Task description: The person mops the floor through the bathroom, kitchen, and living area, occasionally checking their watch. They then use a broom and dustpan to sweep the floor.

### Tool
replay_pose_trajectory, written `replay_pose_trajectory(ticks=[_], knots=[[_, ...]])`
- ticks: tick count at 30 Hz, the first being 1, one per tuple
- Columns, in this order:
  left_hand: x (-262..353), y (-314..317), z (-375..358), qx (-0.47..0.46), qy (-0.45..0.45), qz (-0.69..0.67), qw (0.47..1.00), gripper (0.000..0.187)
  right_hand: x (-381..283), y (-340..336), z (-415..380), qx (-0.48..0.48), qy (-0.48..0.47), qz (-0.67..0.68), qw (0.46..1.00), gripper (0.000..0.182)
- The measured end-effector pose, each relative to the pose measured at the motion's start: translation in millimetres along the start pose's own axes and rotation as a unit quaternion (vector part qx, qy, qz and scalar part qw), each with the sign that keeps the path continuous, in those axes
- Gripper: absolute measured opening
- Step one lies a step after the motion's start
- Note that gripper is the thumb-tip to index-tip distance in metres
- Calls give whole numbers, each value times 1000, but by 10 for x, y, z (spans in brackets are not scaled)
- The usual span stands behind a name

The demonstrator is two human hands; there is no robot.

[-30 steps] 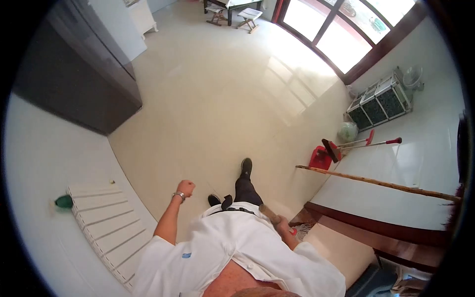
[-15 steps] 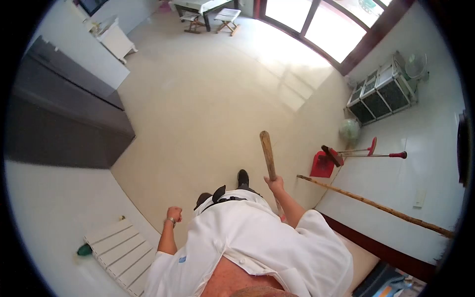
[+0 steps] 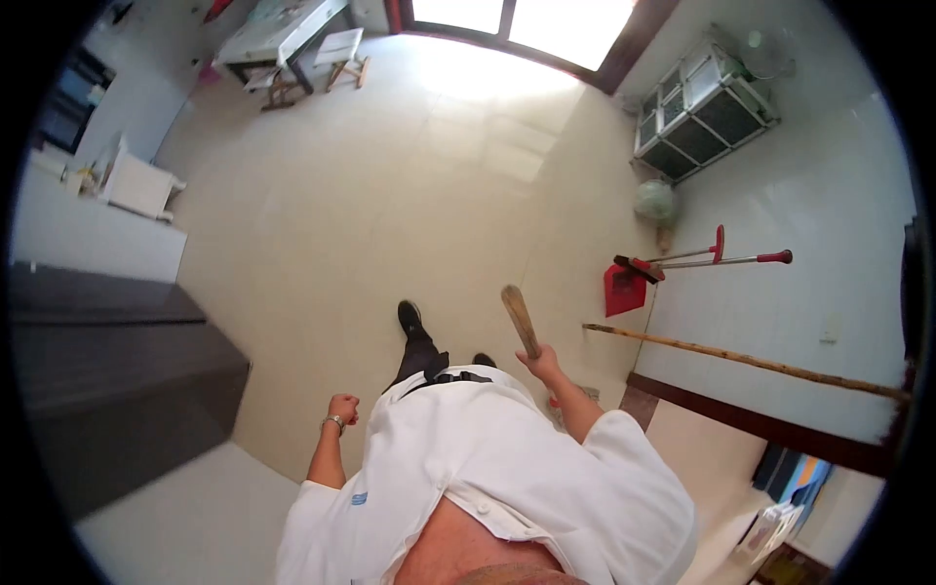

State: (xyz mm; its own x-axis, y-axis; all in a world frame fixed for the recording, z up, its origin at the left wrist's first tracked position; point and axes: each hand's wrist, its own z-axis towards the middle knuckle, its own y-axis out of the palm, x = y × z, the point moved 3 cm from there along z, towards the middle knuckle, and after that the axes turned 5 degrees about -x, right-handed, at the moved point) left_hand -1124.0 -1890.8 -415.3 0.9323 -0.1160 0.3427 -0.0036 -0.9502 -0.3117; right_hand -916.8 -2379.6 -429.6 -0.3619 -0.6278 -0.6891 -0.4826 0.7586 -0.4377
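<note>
A wooden handle [image 3: 520, 320] rises at a tilt from my right hand [image 3: 540, 363], whose fingers wrap round it. Partly hidden behind my right forearm, something greyish and red [image 3: 583, 398] shows near the floor; I cannot make out what it is. My left hand [image 3: 344, 409] hangs at my left side with its fingers curled and nothing visible in it. A watch [image 3: 334, 421] circles that wrist.
A red dustpan [image 3: 624, 291] and a broom [image 3: 639, 269] stand by the right wall, with a long wooden pole [image 3: 741, 363] nearby. Beyond are a rack [image 3: 697, 107], a table [image 3: 283, 37], a stool [image 3: 339, 49] and, at left, a dark cabinet [image 3: 127, 380].
The view has moved forward and turned, so the dark cabinet sits lower. A different foot is now in front. My right hand still holds the handle, and my left hand stays curled.
</note>
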Motion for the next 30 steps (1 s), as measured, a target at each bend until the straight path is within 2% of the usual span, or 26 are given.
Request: replay_pose_trajectory(ticks=[2, 7, 8, 10, 11, 13, 16, 17, 19, 21, 22, 24, 25, 26, 28, 29, 30], knots=[[385, -314, 244, 12, -5, 20, 1000, 17, -8, -12, -37, 21, 41, -4, 999, 31], [1453, -1107, 892, -6, 66, 60, 996, 16, -360, 219, -296, 133, 12, 3, 991, 24], [1629, -1195, 983, -4, 91, 72, 993, 17, -338, 342, -385, 138, 25, 7, 990, 24], [2219, -1233, 940, -29, 121, 74, 989, 24, -409, 472, -352, 195, -17, -71, 978, 21], [2463, -1230, 992, -44, 134, 71, 988, 26, -467, 511, -279, 201, -15, -68, 977, 21], [2975, -1108, 1095, -76, 187, 77, 976, 27, -605, 619, -208, 209, 0, -48, 977, 21], [3919, -624, 629, -178, 250, 98, 947, 29, -805, 500, 16, 223, 41, -25, 974, 22], [4121, -454, 612, -220, 274, 92, 932, 30, -903, 402, 116, 219, 46, -27, 974, 23], [4708, -125, 89, -225, 341, 136, 902, 32, -935, 295, 419, 218, 28, -7, 975, 22], [5175, 124, -197, -293, 404, 151, 853, 33, -1179, 91, 710, 205, 24, -6, 978, 22], [5342, 222, -293, -294, 404, 156, 852, 33, -1369, -7, 854, 199, 16, 14, 980, 22], [5708, 369, -417, -295, 483, 93, 819, 42, -1623, -140, 1186, 195, 12, 38, 980, 22], [5880, 433, -354, -304, 498, 106, 805, 55, -1724, -215, 1383, 191, -7, 54, 980, 23], [6044, 479, -274, -306, 497, 114, 804, 55, -1842, -276, 1570, 187, -26, 71, 980, 23], [6519, 629, -182, -251, 539, 125, 794, 66, -2131, -603, 1872, 181, -4, 62, 982, 27], [6745, 706, -189, -253, 538, 130, 793, 66, -2205, -761, 2014, 176, 6, 95, 980, 29], [6730, 679, -312, -247, 536, 171, 789, 66, -2192, -750, 1992, 170, 13, 121, 978, 32]])
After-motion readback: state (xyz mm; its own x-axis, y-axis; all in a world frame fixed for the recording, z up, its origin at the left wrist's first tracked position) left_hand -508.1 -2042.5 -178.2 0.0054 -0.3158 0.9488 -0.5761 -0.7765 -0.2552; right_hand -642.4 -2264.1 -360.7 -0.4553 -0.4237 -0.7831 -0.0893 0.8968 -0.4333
